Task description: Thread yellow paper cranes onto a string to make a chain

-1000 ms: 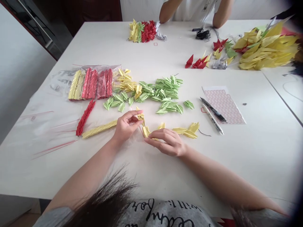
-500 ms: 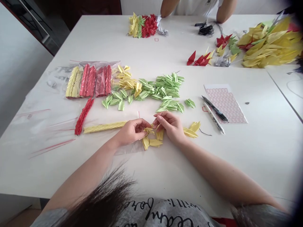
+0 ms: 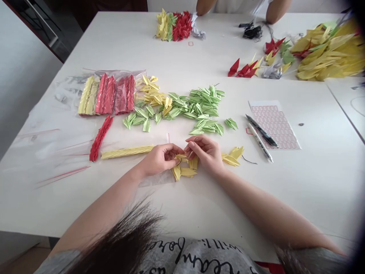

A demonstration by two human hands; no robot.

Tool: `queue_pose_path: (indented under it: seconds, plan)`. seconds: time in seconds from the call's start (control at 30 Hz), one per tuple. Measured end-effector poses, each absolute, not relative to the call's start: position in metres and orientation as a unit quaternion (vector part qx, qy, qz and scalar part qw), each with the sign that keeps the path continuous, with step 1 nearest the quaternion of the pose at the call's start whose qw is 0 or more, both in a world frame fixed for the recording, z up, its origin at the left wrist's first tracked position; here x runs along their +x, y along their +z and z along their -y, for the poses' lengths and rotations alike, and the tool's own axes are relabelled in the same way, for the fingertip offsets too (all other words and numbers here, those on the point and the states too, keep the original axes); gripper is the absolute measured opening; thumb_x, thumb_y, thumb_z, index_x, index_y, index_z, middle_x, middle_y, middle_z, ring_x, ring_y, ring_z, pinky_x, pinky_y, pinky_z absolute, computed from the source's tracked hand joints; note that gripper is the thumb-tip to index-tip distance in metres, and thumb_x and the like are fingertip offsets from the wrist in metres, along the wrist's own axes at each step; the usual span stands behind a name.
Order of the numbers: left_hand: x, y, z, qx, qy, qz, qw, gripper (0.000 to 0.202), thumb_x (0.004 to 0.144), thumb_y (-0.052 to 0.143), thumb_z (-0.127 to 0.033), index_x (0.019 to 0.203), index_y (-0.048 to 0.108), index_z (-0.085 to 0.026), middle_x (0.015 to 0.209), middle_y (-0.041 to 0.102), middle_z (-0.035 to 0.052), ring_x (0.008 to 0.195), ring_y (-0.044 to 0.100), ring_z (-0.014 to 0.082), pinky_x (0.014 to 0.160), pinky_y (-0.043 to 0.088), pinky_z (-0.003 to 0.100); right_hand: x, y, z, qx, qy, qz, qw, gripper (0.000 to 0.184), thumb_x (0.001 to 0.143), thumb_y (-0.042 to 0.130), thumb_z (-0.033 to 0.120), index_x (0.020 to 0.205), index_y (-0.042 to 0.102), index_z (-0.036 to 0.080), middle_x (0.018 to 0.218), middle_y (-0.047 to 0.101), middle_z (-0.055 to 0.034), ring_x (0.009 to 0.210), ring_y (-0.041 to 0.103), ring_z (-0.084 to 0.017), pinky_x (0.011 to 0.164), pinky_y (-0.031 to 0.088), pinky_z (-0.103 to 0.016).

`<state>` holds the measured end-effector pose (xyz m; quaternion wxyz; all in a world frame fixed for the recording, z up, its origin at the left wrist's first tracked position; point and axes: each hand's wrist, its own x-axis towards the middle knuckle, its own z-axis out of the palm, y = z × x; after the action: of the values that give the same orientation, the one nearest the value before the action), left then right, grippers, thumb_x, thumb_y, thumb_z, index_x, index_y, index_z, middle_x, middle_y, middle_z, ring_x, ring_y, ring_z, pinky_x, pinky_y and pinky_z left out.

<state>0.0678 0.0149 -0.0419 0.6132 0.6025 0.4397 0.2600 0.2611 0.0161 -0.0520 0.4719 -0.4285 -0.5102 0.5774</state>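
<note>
A white table fills the view, and a co-worker's forearms rest at its far edge, near a large heap of yellow folded paper; on the near side, the goods lie in bands, perhaps so that each colour stays within easy reach; a plastic bag holds yellow and red strips at the left, and green folded units spread across the middle; a sheet of red-printed labels and two pens sit to the right; a red strand lies diagonally, while a yellow strand runs almost level, its right end pointing toward the hands; the left hand and right hand meet at the table's centre, just above a small cluster of yellow units lying roughly crosswise to the person, with more units just to the right; the left fingers curl inward and the right fingers bend down to meet them, nearly closed, pinching a yellow unit between them, which seems to keep that small piece steady; the exact grip is partly hidden by the fingers; a thin dark thread lies beside the right-hand units.
</note>
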Motion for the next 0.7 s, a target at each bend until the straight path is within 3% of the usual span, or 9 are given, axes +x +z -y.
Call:
queue_pose_path:
  seconds: [0.7]
  plan:
    - [0.0705,-0.0407,-0.0119,0.657,0.244,-0.447,0.557,0.023,0.077,0.065,-0.020,0.099,0.069,-0.014,0.080,0.066,0.0040,0.065,0.053,0.0119,0.059,0.045,0.024,0.2599,-0.0540,-0.0195,-0.415,0.619,0.515,0.425,0.038,0.081,0.073,0.054,0.086,0.064,0.017,0.068,0.068,-0.0024,0.057,0.065,-0.013,0.054,0.058,-0.026]
